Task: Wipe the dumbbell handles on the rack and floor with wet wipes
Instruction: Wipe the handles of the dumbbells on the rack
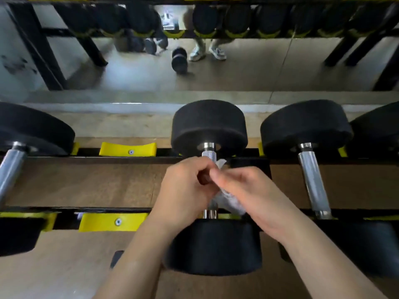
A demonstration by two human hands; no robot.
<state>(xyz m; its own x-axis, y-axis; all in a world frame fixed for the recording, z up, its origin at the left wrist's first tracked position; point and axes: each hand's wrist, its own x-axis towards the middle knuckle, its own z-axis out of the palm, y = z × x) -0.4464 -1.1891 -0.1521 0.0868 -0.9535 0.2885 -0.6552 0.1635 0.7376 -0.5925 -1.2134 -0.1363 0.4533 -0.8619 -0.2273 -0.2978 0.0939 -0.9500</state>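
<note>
A black dumbbell [209, 124] lies on the rack in the middle of the head view, its chrome handle [208, 152] running toward me. Both my hands meet over that handle. My left hand [185, 186] has its fingers curled around the handle's middle. My right hand [248, 190] pinches a white wet wipe [226, 201] against the handle; a corner of the wipe sticks up near the far end. Most of the handle is hidden under my hands. The near weight head [213, 247] sits below my wrists.
More dumbbells rest on the rack: one at the right [313, 180] and one at the left [13, 169]. An empty yellow cradle [128, 148] sits left of centre. A mirror behind reflects the rack, a floor dumbbell [179, 60] and a person's shoes.
</note>
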